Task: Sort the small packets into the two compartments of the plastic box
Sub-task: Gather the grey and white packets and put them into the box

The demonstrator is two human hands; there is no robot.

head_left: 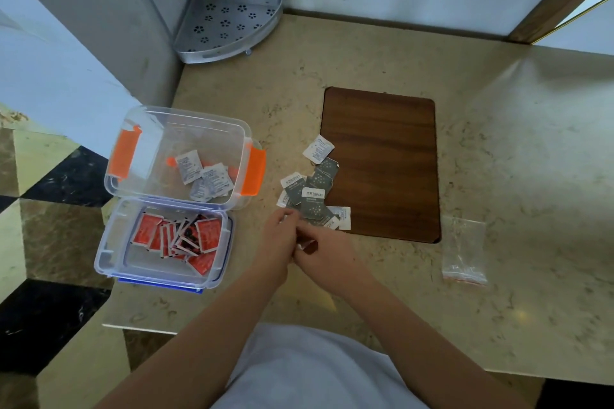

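Note:
A clear plastic box lies open on the counter's left. Its far compartment [232, 129], with orange clips, holds a few white packets [207, 176]. Its near compartment [109, 262], blue-edged, holds several red packets [186, 239]. A loose pile of grey and white packets [312, 196] lies to the right of the box, partly on a wooden board. My two hands meet just below this pile. My left hand [279, 239] has curled fingers at the pile's near edge; what it holds is hidden. My right hand [329, 242] pinches a small dark red packet [310, 246] between thumb and fingers.
The brown wooden board [382, 163] lies on the marble counter [498, 176]. An empty clear zip bag [463, 249] lies at the right. A perforated metal corner shelf [226, 23] stands at the back left against the wall. The counter's left edge drops to a tiled floor.

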